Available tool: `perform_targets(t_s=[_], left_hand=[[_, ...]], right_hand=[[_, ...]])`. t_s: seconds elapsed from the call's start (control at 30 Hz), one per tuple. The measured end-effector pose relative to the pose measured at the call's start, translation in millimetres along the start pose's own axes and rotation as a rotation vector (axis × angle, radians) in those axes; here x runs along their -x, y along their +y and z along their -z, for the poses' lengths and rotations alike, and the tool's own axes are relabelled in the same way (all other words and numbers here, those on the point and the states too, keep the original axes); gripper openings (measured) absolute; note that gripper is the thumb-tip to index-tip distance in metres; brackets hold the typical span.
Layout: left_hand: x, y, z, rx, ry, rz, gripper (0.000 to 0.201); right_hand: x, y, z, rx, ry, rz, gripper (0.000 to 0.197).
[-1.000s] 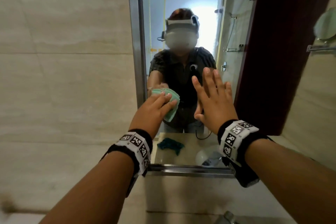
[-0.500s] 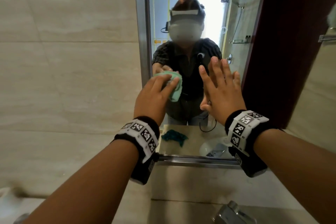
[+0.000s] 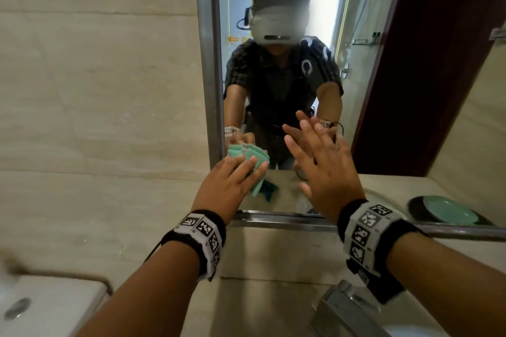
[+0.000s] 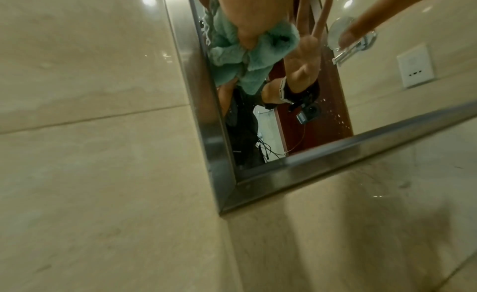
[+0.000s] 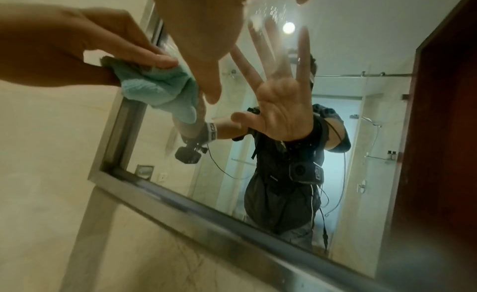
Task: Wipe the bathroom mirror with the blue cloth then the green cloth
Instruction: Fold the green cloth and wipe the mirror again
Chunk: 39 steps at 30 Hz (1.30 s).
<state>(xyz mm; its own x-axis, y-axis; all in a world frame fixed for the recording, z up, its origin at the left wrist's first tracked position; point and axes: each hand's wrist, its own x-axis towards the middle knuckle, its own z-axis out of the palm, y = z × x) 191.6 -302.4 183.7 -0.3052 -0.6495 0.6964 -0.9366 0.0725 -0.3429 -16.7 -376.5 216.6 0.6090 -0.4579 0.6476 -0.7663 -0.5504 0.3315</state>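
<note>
My left hand [image 3: 232, 180] presses a folded green cloth [image 3: 247, 154] against the bathroom mirror [image 3: 356, 68], close to its lower-left corner. In the right wrist view the green cloth [image 5: 160, 90] sits between the fingers and the thumb. From the left wrist the green cloth [image 4: 258, 57] bunches under the palm beside the steel frame [image 4: 204, 104]. My right hand [image 3: 323, 169] lies flat on the glass, fingers spread, holding nothing. A dark blue cloth [image 3: 269, 189] shows only as a reflection, lying on the counter.
A chrome tap [image 3: 347, 306] stands below my right wrist. A white fixture [image 3: 41, 306] is at the lower left. A green dish [image 3: 449, 210] and a dark red door [image 3: 438, 63] appear in the mirror. A wall socket [image 4: 415, 66] is right of the mirror.
My left hand has slid the green cloth down the glass towards the bottom-left corner. The right hand stays spread on the mirror, lower on it than before.
</note>
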Motion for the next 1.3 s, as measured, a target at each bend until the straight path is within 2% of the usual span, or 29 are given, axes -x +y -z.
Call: perform_targets(t_s=[0.07,0.17,0.27,0.33,0.4,0.5,0.6,0.67,0.73,0.8,0.87,0.93,1.0,1.07,1.17,1.23,1.3], left_hand=[[2,0,3,0.030,-0.002,0.007,0.098],[-15,0,14,0.102,0.074,0.085,0.074],[-31,2,19,0.144,0.204,0.181,0.064],[-31,3,12,0.153,0.253,0.168,0.062],[-19,6,-1,0.125,0.219,0.110,0.064],[22,18,-27,0.122,0.060,0.007,0.068],[58,31,-43,0.159,-0.145,0.011,0.077],[57,32,-42,0.169,-0.193,0.020,0.078],[44,28,-33,0.152,-0.175,-0.001,0.075],[26,23,-20,0.138,-0.096,0.007,0.072],[3,20,-6,0.138,0.024,0.071,0.068],[-21,20,5,0.153,0.131,0.173,0.065],[-37,23,9,0.191,0.181,0.212,0.063],[-37,26,1,0.203,0.175,0.186,0.063],[-22,36,-12,0.179,0.071,0.044,0.069],[-16,43,-15,0.154,-0.020,-0.021,0.071],[-18,47,-12,0.160,-0.056,-0.041,0.069]], right_hand=[[5,-4,-11,0.029,-0.018,-0.019,0.107],[5,-9,-18,0.072,-0.015,-0.059,0.106],[5,-13,-26,0.096,0.001,-0.063,0.107],[4,-13,-31,0.123,0.033,-0.064,0.105],[4,-12,-37,0.153,0.069,-0.065,0.102],[4,-12,-42,0.164,0.099,-0.061,0.104],[5,-9,-43,0.175,0.084,-0.038,0.111],[5,-8,-43,0.177,0.069,-0.037,0.114],[5,-10,-43,0.175,0.062,-0.045,0.112],[6,-11,-42,0.173,0.083,-0.057,0.103],[6,-11,-42,0.180,0.101,-0.062,0.097],[6,-9,-41,0.172,0.107,-0.052,0.100],[8,-7,-39,0.148,0.120,-0.040,0.103],[8,-2,-33,0.104,0.123,-0.019,0.104],[9,10,-19,0.014,0.104,0.003,0.103],[9,20,-7,0.003,0.086,-0.025,0.104],[8,30,1,-0.007,0.076,-0.089,0.106]])
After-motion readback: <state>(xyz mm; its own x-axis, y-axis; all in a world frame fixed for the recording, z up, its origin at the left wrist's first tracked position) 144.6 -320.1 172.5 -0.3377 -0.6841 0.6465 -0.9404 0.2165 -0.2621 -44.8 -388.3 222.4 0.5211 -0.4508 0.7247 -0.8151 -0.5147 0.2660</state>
